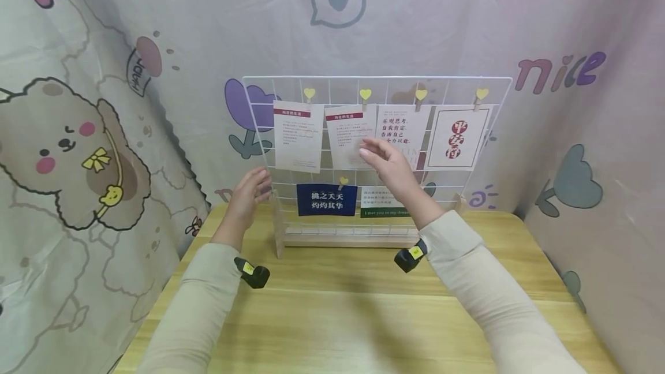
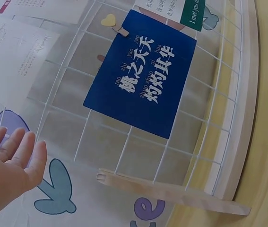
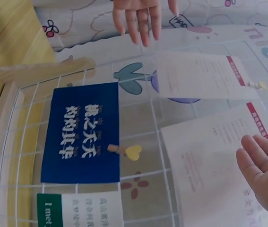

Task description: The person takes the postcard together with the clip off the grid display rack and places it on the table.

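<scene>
A white wire grid rack (image 1: 378, 78) stands on a wooden base, with paper cards clipped to it. My right hand (image 1: 389, 167) is raised in front of the upper row, its fingers loosely bent and holding nothing. Its fingertips overlap the lower right of the second card (image 1: 347, 131), a white one with a red strip. At the rack's left edge is my left hand (image 1: 249, 196), fingers extended and nothing held. Beside it hangs a similar white card (image 1: 298, 140). A dark blue card (image 2: 143, 75) with white characters hangs in the lower row under a yellow heart clip (image 3: 133, 152).
Two more cards hang on the upper right: one with red writing (image 1: 396, 122) and a red-bordered one (image 1: 459, 157). A white and green card (image 1: 381, 212) is partly behind my right forearm. The wooden table (image 1: 332, 316) extends forward; patterned cloth (image 1: 208, 10) surrounds it.
</scene>
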### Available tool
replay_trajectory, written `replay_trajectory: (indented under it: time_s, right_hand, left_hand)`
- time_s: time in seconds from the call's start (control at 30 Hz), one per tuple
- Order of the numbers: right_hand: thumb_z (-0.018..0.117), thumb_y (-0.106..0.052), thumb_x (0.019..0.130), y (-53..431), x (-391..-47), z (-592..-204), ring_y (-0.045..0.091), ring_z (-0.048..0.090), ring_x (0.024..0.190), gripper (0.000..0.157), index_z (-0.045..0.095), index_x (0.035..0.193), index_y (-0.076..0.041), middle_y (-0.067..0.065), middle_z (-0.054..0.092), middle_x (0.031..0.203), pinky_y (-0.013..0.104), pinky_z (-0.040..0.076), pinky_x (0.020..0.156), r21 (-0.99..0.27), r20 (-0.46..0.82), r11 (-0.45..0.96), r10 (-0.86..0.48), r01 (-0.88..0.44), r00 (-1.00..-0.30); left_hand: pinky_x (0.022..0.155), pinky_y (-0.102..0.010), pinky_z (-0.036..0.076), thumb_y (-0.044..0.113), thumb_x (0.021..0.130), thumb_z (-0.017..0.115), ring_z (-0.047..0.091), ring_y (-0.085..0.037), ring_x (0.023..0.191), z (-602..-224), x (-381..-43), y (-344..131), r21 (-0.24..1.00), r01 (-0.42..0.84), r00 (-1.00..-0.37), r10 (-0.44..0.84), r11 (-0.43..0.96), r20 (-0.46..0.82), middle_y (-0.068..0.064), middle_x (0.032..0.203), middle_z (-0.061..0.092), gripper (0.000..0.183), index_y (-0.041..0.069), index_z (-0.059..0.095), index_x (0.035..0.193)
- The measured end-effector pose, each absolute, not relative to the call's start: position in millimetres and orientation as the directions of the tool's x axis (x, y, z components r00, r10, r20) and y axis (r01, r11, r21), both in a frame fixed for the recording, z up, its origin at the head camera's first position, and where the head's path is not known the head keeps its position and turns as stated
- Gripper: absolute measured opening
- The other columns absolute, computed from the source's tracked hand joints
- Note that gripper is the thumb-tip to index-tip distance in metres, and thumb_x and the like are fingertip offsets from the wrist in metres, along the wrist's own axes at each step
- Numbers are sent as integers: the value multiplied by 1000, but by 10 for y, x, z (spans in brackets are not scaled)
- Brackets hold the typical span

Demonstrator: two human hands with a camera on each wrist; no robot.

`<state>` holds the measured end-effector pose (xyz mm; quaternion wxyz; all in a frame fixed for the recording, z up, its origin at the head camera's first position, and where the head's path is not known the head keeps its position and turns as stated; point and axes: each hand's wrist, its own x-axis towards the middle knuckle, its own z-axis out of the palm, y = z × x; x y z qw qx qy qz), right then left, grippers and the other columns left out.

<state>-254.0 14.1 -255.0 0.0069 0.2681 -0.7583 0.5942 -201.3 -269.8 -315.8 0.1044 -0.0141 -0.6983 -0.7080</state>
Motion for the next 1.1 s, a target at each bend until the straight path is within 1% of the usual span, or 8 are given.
replay_trajectory:
  time_s: [0.2, 0.33, 0.43, 0.53, 0.67, 0.77, 0.93, 1.1]
  right_hand:
    - [51, -28, 86, 17, -2566, -2471, 18, 46, 107, 47, 40, 126, -4, 12, 47, 122, 28, 36, 91, -898, 371, 74, -407, -435, -835]
    - [51, -25, 87, -68, -2594, -2410, 17, 48, 104, 44, 42, 124, -3, 12, 49, 120, 26, 37, 90, -895, 381, 66, -404, -442, -832]
    - [51, -21, 87, -134, -2621, -2345, 19, 49, 104, 42, 43, 122, 0, 13, 49, 119, 27, 38, 88, -895, 395, 38, -393, -444, -830]
    - [51, -18, 87, -194, -2642, -2276, 19, 49, 103, 40, 44, 121, 1, 12, 50, 117, 25, 39, 87, -898, 405, 4, -378, -439, -833]
    - [53, -21, 86, -267, -2663, -2192, 16, 50, 101, 41, 46, 120, -1, 9, 52, 115, 23, 40, 85, -904, 399, -2, -368, -428, -840]
    - [55, -21, 85, -323, -2675, -2144, 16, 50, 101, 41, 46, 120, -1, 9, 52, 115, 23, 39, 86, -909, 390, -10, -370, -416, -843]
    - [56, -19, 84, -424, -2723, -2084, 14, 49, 102, 41, 46, 120, -1, 9, 52, 116, 21, 39, 85, -918, 375, -18, -363, -396, -853]
    - [57, -18, 83, -501, -2801, -2019, 14, 50, 101, 42, 46, 120, -1, 9, 53, 115, 19, 39, 85, -913, 386, -15, -346, -407, -855]
  left_hand:
    - [100, -41, 21, 29, 93, 35, 23, -30, 123, -3106, -2058, -2690, 991, 129, -982, -143, -28, 124, -19, 135, 24, 53, -1, 19, 134]
    - [100, -39, 23, 30, 92, 37, 24, -28, 124, -3088, -2087, -2693, 993, 99, -984, -157, -57, 89, -17, 136, 24, 54, 1, 19, 134]
    - [100, -38, 23, 29, 92, 39, 24, -27, 123, -3090, -2117, -2703, 991, 93, -984, -158, -91, 78, -16, 137, 24, 55, 1, 19, 134]
    - [100, -38, 23, 27, 92, 40, 23, -28, 124, -3097, -2146, -2711, 988, 95, -986, -151, -122, 76, -17, 137, 24, 55, 0, 18, 134]
    - [100, -38, 23, 28, 91, 41, 23, -27, 124, -3100, -2174, -2721, 988, 89, -985, -155, -122, 70, -17, 137, 23, 55, 1, 19, 134]
    - [100, -37, 23, 27, 91, 41, 24, -26, 124, -3099, -2186, -2727, 990, 82, -984, -165, -113, 62, -17, 137, 23, 54, 1, 20, 134]
    - [100, -39, 21, 25, 91, 41, 24, -27, 124, -3095, -2214, -2739, 987, 80, -985, -163, -140, 57, -18, 137, 23, 54, 0, 20, 134]
    - [101, -40, 20, 23, 90, 43, 23, -28, 124, -3080, -2255, -2760, 985, 79, -987, -150, -154, 56, -16, 137, 24, 54, -1, 21, 134]
